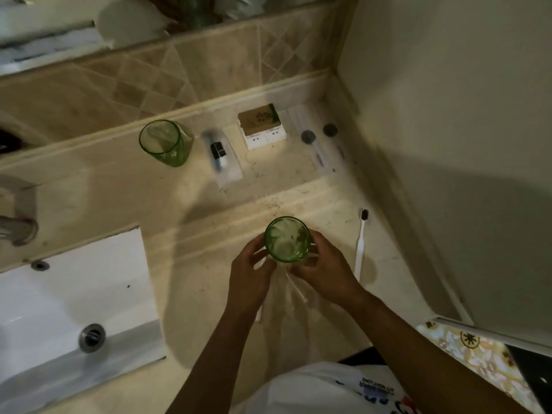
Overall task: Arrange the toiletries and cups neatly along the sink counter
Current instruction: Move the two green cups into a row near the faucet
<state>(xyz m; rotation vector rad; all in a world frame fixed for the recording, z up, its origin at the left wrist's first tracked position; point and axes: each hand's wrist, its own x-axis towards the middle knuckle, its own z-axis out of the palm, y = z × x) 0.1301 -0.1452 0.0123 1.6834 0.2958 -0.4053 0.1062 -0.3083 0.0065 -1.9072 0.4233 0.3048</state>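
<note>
Beige marble counter (119, 186) beside the sink (74, 294): left hand (251, 276) and right hand (322, 270) both gripped a green glass cup (286, 239) near the front edge, apparently to join the second cup (162, 143) along the back edge.

On the beige stone counter (119, 186), a green glass cup (163, 142) stood at the back, with a clear-wrapped toiletry packet (222, 158) to its right, then small cardboard boxes (261, 126), then long wrapped packets (321, 138) by the corner. A white toothbrush (360, 242) lay nearer, right of a second green glass cup (286, 239). The white sink basin (59, 300) sat at left.
</note>
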